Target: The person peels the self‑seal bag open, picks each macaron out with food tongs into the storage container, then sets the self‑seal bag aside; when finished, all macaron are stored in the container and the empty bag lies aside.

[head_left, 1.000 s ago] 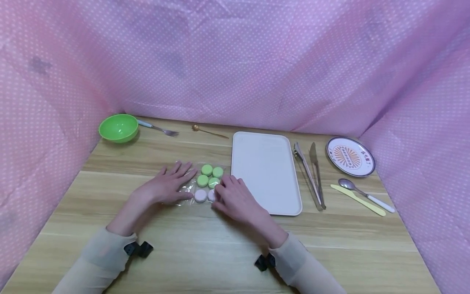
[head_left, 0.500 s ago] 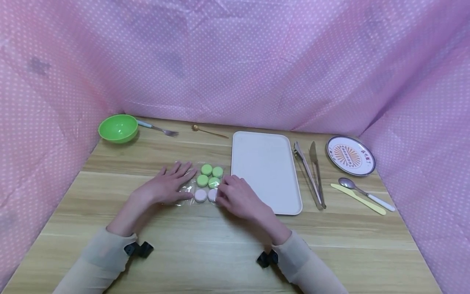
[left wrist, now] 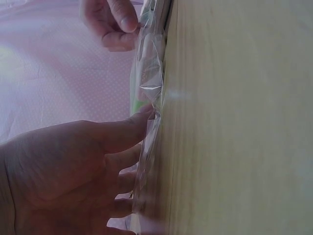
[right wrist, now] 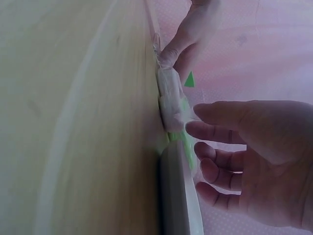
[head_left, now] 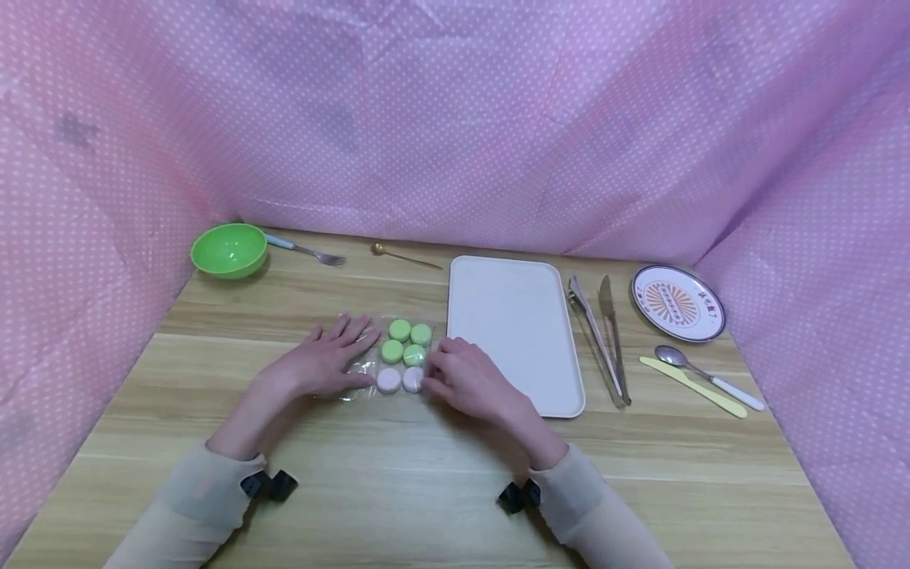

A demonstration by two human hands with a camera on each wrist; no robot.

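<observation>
A clear plastic bag (head_left: pixel 365 367) lies flat left of the white tray. Inside it are several green macaron-like rounds (head_left: pixel 392 351) and two pale lilac ones (head_left: pixel 389 380). My left hand (head_left: pixel 329 359) rests on the bag's left part with fingers spread; its thumb (left wrist: pixel 129 132) presses the film in the left wrist view. At the bag's right edge, beside the lilac rounds, my right hand (head_left: pixel 471 379) pinches the film between thumb and index finger, the other fingers loosely bent. In the right wrist view the thumb (right wrist: pixel 220 113) is right at the bag's edge.
The white tray (head_left: pixel 508 316) stands just right of the bag, partly under the right hand's outline. Farther right lie tongs (head_left: pixel 596 336), a metal knife (head_left: pixel 613 332), a plate (head_left: pixel 678 304), a spoon (head_left: pixel 704 375) and a yellow knife (head_left: pixel 690 386). Behind are a green bowl (head_left: pixel 230 250), fork (head_left: pixel 302 249) and gold spoon (head_left: pixel 405 256).
My right hand has shifted slightly right, uncovering more of the right lilac round, which sits a touch farther right. The left hand has stayed in place.
</observation>
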